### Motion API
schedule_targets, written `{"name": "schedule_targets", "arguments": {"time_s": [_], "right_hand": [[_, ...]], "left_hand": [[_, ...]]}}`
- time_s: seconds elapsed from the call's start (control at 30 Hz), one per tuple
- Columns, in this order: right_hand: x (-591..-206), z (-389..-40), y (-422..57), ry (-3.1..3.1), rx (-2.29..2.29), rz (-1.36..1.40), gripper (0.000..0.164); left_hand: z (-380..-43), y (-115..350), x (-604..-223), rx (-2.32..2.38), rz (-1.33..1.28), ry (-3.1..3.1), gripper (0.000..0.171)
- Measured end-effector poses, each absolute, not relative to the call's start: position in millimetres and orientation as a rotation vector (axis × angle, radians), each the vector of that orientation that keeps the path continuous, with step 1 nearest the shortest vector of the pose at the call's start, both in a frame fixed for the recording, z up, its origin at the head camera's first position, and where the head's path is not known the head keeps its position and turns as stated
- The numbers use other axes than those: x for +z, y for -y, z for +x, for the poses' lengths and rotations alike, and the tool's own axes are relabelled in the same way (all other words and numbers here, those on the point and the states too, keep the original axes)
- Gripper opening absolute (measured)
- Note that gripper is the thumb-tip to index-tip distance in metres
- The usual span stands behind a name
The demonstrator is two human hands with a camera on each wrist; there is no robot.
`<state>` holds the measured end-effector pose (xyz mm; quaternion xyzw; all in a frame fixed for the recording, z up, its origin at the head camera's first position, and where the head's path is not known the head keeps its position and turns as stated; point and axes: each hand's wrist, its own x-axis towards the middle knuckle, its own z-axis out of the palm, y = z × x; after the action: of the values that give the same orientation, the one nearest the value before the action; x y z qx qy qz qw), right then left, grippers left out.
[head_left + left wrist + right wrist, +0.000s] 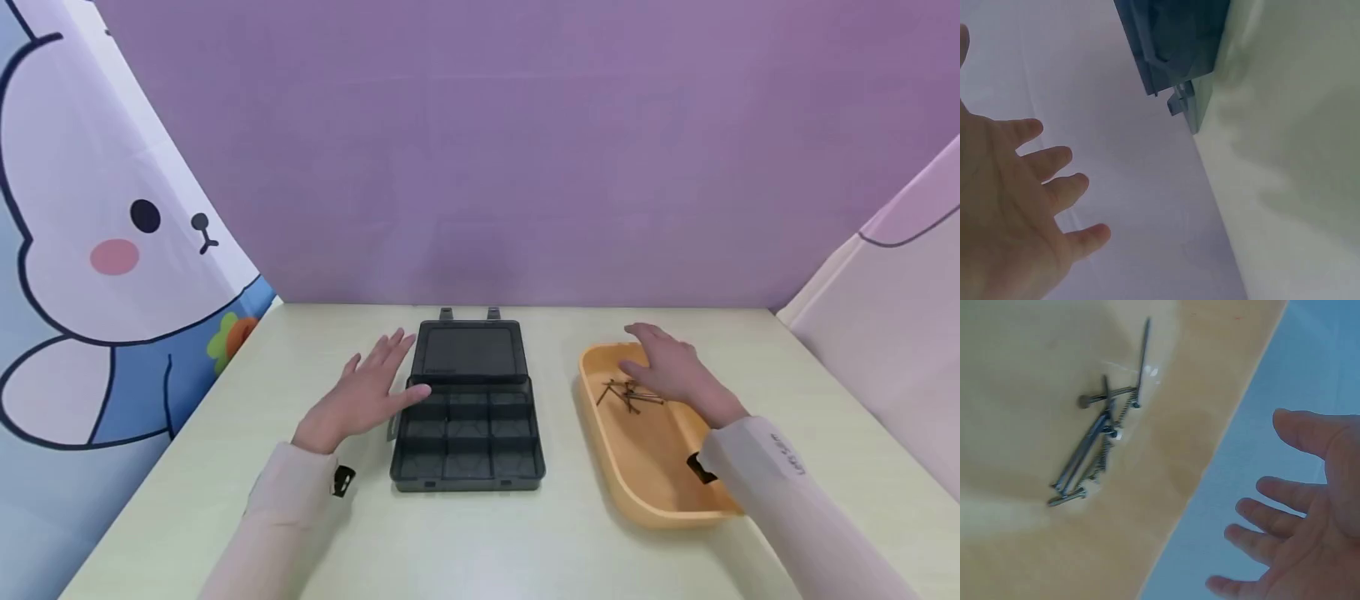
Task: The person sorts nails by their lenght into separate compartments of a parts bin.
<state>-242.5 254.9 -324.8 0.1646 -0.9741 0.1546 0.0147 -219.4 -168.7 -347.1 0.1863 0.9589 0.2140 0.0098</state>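
Observation:
My left hand hovers with spread fingers by the left side of a dark compartment box, its thumb overlapping the box edge in the head view. The box's lid is tipped back, showing several divided compartments. My right hand, fingers loosely extended and holding nothing, hangs above an orange-yellow tray. In the tray's far part lies a small heap of nails and screws, partly under the right hand in the head view. The left wrist view shows the left palm empty, with the box's side and a latch above.
The pale table ends at a purple backdrop behind the box. A curtain with a cartoon rabbit hangs at the left, a whitish one at the right. A strip of tabletop separates box and tray.

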Motion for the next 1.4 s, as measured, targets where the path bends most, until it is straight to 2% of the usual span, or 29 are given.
{"name": "schedule_targets", "arguments": {"time_s": [0.2,0.47,0.7,1.03,1.2,1.4], "right_hand": [[-336,-246,-267,3.003,0.652,0.631,0.049],[-342,-254,-272,3.063,0.722,0.651,0.024],[-352,-256,-271,3.067,0.796,0.683,0.011],[-365,-257,-267,3.143,0.793,0.525,0.011],[-366,-258,-267,3.132,0.84,0.564,0.014],[-369,-260,-266,3.129,0.788,0.525,0.011]], "left_hand": [[-212,175,-356,0.747,0.589,-2.913,0.09],[-205,185,-365,0.848,0.571,-2.784,0.096],[-203,192,-373,0.95,0.554,-2.634,0.101],[-202,193,-379,0.987,0.597,-2.429,0.126],[-202,191,-379,1.001,0.597,-2.408,0.126],[-202,193,-379,1.013,0.637,-2.39,0.126]]}}
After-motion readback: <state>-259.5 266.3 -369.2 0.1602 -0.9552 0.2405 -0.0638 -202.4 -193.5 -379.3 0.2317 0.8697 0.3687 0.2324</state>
